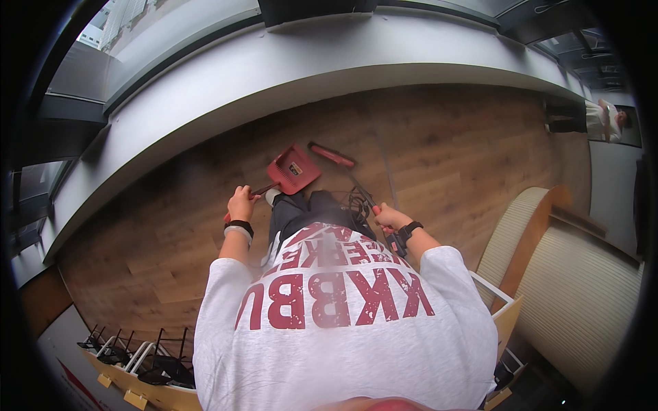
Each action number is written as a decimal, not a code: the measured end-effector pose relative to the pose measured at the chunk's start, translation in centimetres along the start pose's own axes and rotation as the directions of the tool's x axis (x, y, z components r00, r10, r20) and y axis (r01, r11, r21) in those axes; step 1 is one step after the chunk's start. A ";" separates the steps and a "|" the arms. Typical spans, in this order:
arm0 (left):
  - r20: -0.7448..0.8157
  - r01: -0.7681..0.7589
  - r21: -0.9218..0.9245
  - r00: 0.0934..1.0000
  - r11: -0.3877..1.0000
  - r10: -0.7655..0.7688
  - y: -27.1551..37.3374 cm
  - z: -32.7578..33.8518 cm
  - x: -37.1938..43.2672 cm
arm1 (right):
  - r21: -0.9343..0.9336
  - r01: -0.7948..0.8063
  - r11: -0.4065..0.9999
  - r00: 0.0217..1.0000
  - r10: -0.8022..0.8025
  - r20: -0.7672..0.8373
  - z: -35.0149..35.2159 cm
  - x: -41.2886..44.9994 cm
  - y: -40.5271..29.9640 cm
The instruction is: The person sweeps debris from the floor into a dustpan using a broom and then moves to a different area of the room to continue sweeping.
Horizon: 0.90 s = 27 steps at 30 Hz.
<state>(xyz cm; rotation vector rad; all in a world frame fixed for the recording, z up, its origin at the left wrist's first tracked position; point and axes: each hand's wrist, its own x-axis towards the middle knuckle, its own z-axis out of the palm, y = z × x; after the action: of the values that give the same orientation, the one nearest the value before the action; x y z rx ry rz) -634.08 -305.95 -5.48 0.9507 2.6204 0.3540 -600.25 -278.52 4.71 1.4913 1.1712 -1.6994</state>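
My left hand (241, 203) is wrapped around the handle of a red dustpan (294, 170), whose pan rests on the wooden floor in front of my feet. A label with writing is stuck on the pan. In my right hand (391, 218) is the long handle of a broom (333, 155). The broom's red head lies at the floor just right of the dustpan, apart from it. Dark cables (357, 204) hang beside my right leg, near the broom handle. What the pan holds, if anything, is too small to tell.
A white wall ledge (329, 56) curves around the far side beneath windows. A person (599, 119) stands at the far right. Nearer right is a ribbed, cream-coloured curved counter (576, 298). Desks with a wooden edge (154, 393) and black chairs (167, 370) stand behind at left.
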 end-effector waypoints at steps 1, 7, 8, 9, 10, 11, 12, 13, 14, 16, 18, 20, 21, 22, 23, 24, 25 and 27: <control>-0.001 0.010 -0.002 1.000 1.000 -0.010 0.1 0.1 0.2 | -0.201 -0.065 0.977 0.997 0.056 -0.051 -0.3 1.7 0.7; 0.053 -0.026 -0.195 0.998 0.980 0.037 -0.6 0.8 1.4 | -0.083 -0.045 0.996 0.991 0.055 0.122 -8.8 7.7 2.9; 0.075 -0.002 -0.187 0.997 0.982 0.016 -0.9 1.2 1.6 | -0.091 -0.036 0.995 0.994 0.045 0.097 -8.7 6.0 1.3; 0.124 -0.002 -0.193 0.992 0.981 0.026 -0.9 1.3 1.5 | -0.106 -0.021 0.994 0.997 0.028 0.069 -8.5 2.8 -0.8; 0.106 0.008 -0.199 0.994 0.980 0.013 -0.6 1.0 1.3 | -0.086 -0.024 0.996 0.998 0.028 0.055 -8.6 1.4 -1.8; 0.145 -0.045 -0.144 0.987 0.989 0.066 -0.2 0.8 1.1 | -0.108 -0.012 0.994 0.998 0.018 0.056 -9.1 1.6 -2.2; 0.187 -0.099 -0.090 0.976 0.991 0.114 0.2 0.6 0.9 | -0.002 -0.027 1.000 0.998 0.027 0.062 -9.7 2.5 -2.5; 0.174 -0.090 -0.097 0.979 0.991 0.106 1.1 0.4 0.8 | 0.112 -0.047 0.993 0.997 0.039 0.066 -10.3 3.1 -2.6; 0.133 -0.048 -0.072 0.989 0.996 0.058 1.8 0.8 0.9 | 0.155 -0.036 0.987 0.994 0.019 0.105 -10.7 4.2 -2.8; 0.064 0.039 -0.050 0.997 0.998 -0.036 2.5 1.9 0.8 | 0.232 -0.034 0.972 0.993 0.008 0.114 -11.2 7.3 -3.0; 0.050 0.060 -0.050 0.997 0.997 -0.058 2.8 2.5 0.0 | 0.303 -0.053 0.952 0.990 0.010 0.144 -11.0 8.9 -4.0; 0.031 0.055 -0.055 0.998 0.997 -0.054 3.4 2.0 -0.5 | 0.362 -0.117 0.925 0.993 0.110 0.041 -10.2 10.1 -5.6; 0.021 0.073 -0.055 0.997 0.996 -0.072 3.2 1.6 -1.1 | 0.344 -0.117 0.932 0.993 0.107 0.047 -10.7 11.4 -6.4; -0.032 0.045 -0.080 0.998 0.996 -0.048 2.9 1.5 -1.2 | 0.462 -0.088 0.883 0.996 0.074 0.048 -11.6 13.3 -7.1; -0.079 0.017 -0.103 0.997 0.995 -0.025 2.7 1.2 -1.5 | 0.573 -0.066 0.817 0.998 0.047 0.047 -12.6 14.9 -7.7; -0.107 0.008 -0.165 0.994 0.986 -0.026 2.1 0.7 -1.8 | 0.578 -0.052 0.815 0.997 0.005 0.082 -13.2 16.0 -8.6; -0.109 0.023 -0.166 0.993 0.986 -0.042 1.7 -0.1 -2.4 | 0.566 -0.057 0.823 0.996 0.009 0.088 -13.2 16.4 -9.7; -0.152 0.136 -0.236 0.973 0.962 -0.174 1.2 -1.6 -3.5 | 0.645 -0.157 0.748 0.987 0.136 0.082 -13.0 17.2 -11.7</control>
<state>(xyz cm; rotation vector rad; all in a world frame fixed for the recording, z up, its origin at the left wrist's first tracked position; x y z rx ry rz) -631.49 -307.51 -2.80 0.6613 2.7118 0.7024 -607.95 -259.78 -9.14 1.8806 0.4106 -2.1249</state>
